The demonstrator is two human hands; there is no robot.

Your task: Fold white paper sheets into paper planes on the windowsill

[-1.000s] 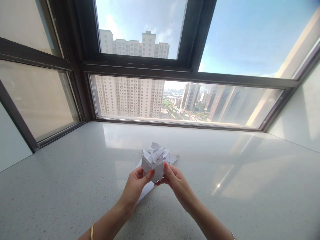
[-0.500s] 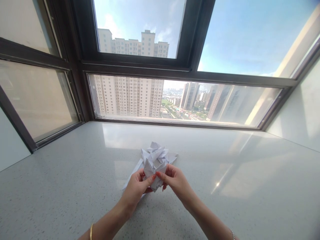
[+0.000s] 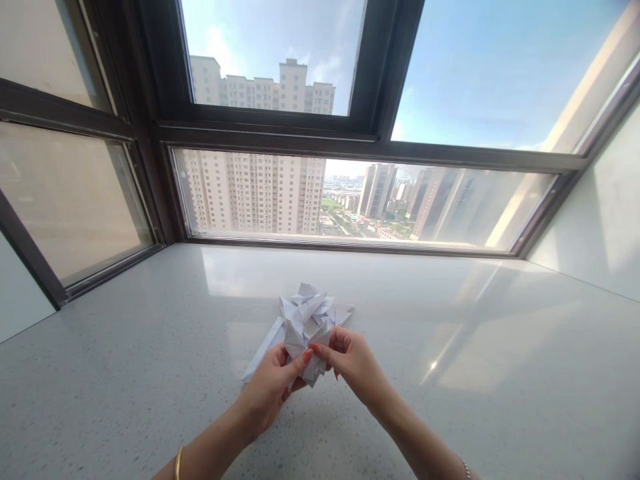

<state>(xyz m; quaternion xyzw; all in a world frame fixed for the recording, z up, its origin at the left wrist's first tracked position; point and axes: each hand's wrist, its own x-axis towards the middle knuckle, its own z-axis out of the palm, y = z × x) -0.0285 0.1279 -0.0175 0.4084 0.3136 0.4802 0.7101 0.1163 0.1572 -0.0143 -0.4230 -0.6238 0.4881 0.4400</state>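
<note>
The folded white paper piece (image 3: pixel 306 347) sits between my two hands, held a little above the speckled white counter (image 3: pixel 125 360), just in front of the loose heap of folded paper pieces (image 3: pixel 316 308) that lies on the surface. A second ago I had it raised higher and more squarely facing me, a clear angular shape with its point downward; now it has come down and tilted, and more of it is covered by my fingers, so I can only see its upper flaps and a lower corner poking out below.

My left hand (image 3: pixel 270 387) pinches the piece from the left, thumb on the near face with the fingertip pressed to the paper. My right hand (image 3: pixel 353 360) has closed in from the right since half a second ago: its thumb and forefinger now meet the left thumb almost tip to tip on the same fold, the other fingers curled under. Both hands are pressed on the paper, none spread. To my judgement this is a squeezing or tucking of a flap, not a mere hold, though the crease itself is hidden beneath the fingertips.

A flat white sheet (image 3: pixel 260 350) lies on the counter under and to the left of my left hand, reaching out from the heap. Beyond, the dark window frame (image 3: pixel 380 140) and the tower blocks stand much as before; the view has only shifted slightly.
</note>
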